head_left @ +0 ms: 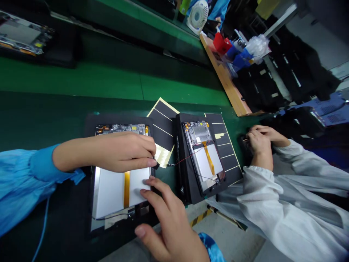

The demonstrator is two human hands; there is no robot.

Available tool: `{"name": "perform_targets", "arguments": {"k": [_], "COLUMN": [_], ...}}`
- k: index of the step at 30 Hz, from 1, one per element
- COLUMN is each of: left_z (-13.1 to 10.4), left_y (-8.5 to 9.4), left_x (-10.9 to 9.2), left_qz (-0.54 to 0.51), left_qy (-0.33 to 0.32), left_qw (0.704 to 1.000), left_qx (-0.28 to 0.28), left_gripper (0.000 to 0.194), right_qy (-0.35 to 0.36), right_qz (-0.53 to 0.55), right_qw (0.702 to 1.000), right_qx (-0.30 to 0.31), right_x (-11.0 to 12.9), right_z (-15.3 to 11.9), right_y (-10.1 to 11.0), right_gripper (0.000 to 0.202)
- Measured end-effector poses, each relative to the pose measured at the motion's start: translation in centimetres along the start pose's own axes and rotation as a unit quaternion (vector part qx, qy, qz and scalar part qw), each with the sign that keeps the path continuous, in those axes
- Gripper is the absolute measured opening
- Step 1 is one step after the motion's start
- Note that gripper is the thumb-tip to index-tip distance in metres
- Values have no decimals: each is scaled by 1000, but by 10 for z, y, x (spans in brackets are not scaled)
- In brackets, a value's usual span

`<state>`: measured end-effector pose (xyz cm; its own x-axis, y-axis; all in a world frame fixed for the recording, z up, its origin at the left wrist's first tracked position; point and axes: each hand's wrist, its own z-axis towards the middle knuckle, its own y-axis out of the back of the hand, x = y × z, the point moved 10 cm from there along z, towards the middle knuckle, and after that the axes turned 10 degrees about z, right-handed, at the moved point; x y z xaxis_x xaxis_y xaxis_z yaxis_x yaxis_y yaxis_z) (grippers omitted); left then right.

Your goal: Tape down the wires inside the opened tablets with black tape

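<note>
An opened tablet (109, 189) lies on a black pad in front of me, its circuit board, white battery and an orange flat cable exposed. My left hand (128, 151) reaches across it from the left. Its fingers are pinched at the tablet's right edge, where a small black piece (156, 165) shows at the thumb tip; the rest of that piece is hidden. My right hand (171, 222) comes from below with fingers apart, two fingertips resting on the battery's right side and the thumb off the tablet.
A second opened tablet (205, 154) with thin wires lies on a black block to the right. Sheets of black strips on yellow backing (163, 118) lie around it. A co-worker's hands (261, 142) work at far right. A third opened device (24, 34) sits at upper left.
</note>
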<state>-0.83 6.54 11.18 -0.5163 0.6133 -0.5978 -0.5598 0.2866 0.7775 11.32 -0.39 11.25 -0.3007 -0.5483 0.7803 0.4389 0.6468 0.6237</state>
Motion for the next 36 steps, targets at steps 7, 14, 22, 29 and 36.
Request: {"name": "perform_targets", "arguments": {"k": [7, 14, 22, 29, 36], "left_z": [-5, -7, -8, -6, 1], "left_y": [6, 8, -6, -1, 5], "left_x": [1, -22, -14, 3, 0], "left_qz": [69, -20, 24, 21, 10], "left_qy": [-41, -71, -65, -25, -15], "left_qw": [996, 997, 998, 999, 999], "left_qx": [-39, -39, -13, -36, -47], "left_gripper": [44, 31, 32, 36, 67], "right_qy": [-23, -45, -46, -49, -117], "right_qz": [22, 49, 58, 74, 144], "right_qw": [999, 998, 997, 996, 982], "right_qx": [0, 5, 7, -11, -33], "right_x": [2, 0, -1, -1, -20], "right_z": [11, 14, 14, 15, 34], "right_y": [9, 11, 11, 13, 34], "right_gripper": [38, 33, 34, 29, 16]}}
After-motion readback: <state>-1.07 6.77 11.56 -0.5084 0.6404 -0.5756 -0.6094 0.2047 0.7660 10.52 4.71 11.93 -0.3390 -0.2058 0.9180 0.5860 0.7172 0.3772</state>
